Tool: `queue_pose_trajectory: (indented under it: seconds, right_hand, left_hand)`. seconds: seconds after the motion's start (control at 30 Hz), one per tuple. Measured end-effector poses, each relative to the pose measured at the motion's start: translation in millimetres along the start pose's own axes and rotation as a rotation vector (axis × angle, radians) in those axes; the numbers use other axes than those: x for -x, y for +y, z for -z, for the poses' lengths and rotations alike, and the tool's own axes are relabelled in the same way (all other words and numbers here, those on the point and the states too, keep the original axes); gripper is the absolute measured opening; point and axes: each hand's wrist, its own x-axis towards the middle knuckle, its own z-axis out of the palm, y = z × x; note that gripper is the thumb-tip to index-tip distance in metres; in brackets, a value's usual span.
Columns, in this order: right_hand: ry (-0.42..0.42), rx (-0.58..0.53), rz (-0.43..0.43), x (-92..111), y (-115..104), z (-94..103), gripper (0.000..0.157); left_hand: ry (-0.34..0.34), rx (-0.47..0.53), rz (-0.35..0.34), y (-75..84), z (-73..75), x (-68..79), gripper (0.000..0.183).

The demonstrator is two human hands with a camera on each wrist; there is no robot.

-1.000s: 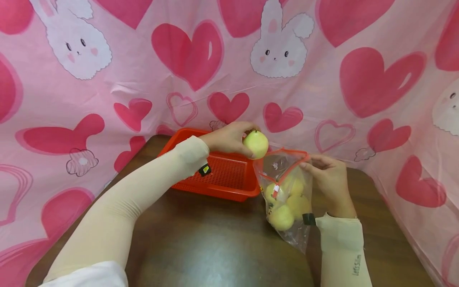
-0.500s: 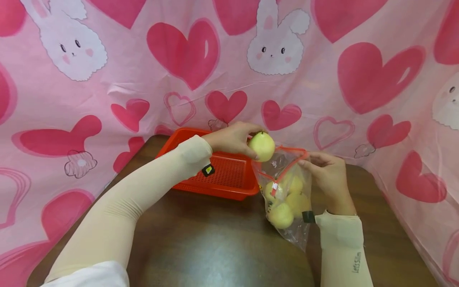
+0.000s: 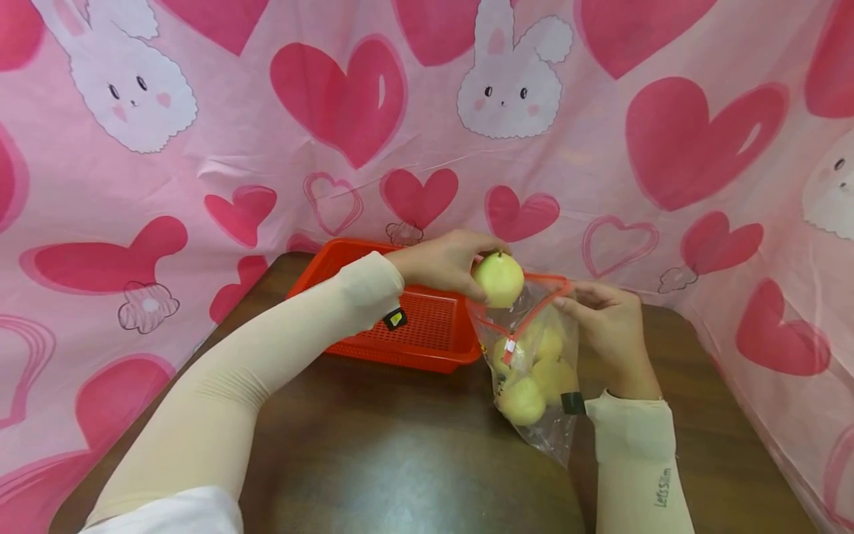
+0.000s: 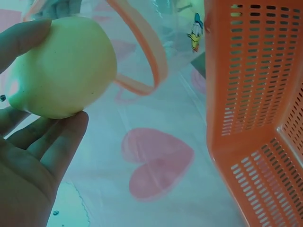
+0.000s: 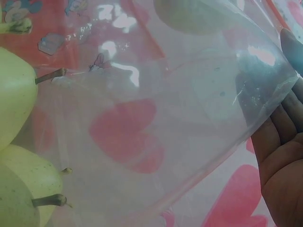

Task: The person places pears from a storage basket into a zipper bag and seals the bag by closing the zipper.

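My left hand [image 3: 448, 261] grips a pale yellow-green pear [image 3: 499, 280] from its left side, fingers over the back and thumb in front. The pear is at the mouth of a clear plastic zip bag [image 3: 551, 439] and overlaps its orange-red zip edge in the head view. In the left wrist view, thumb and fingertips press on opposite sides of the pear [image 4: 66, 68]. My right hand [image 3: 610, 330] pinches the bag's right upper edge and holds it up with its mouth spread. Several pears [image 3: 523, 402] lie inside the bag, stems showing in the right wrist view.
A red-orange perforated plastic basket [image 3: 407, 357] stands left of the bag, partly behind my left forearm. Both are on or over a dark wooden table [image 3: 373, 445]. A pink cloth [image 3: 267, 111] with hearts and rabbits hangs behind and along the sides.
My left hand has carried the pear rightward and slightly down, from beside the bag to over its opening. The right hand keeps hold of the bag, almost still.
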Motion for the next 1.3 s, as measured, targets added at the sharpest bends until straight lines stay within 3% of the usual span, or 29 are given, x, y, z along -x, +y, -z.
queue_pose_trajectory:
  seconds: [0.2,0.3,0.43,0.8,1.07,1.3]
  right_hand:
    - [-0.005,-0.042,-0.024,-0.7,-0.2,0.4,0.018]
    - [-0.004,-0.011,-0.017,-0.9,-0.2,0.2,0.018]
    - [-0.002,0.026,-0.008,-1.2,-0.9,0.6,0.019]
    - [-0.01,-0.01,-0.012,-0.8,-1.4,-0.4,0.02]
    - [-0.01,0.024,-0.026,-1.1,-0.6,-0.5,0.02]
    - [-0.003,0.043,-0.021,-0.9,1.5,0.8,0.018]
  left_hand:
    - [-0.012,-0.022,-0.005,5.9,-1.6,-6.3,0.066]
    - [-0.022,-0.017,-0.007,6.9,-3.9,-8.3,0.066]
    - [-0.05,0.003,-0.002,8.4,-6.3,-10.6,0.065]
    - [-0.107,0.067,-0.03,5.4,-16.3,-16.8,0.057]
    - [-0.157,-0.051,-0.066,3.4,-28.4,-23.8,0.058]
    - [-0.189,-0.057,-0.045,4.1,-38.8,-30.4,0.058]
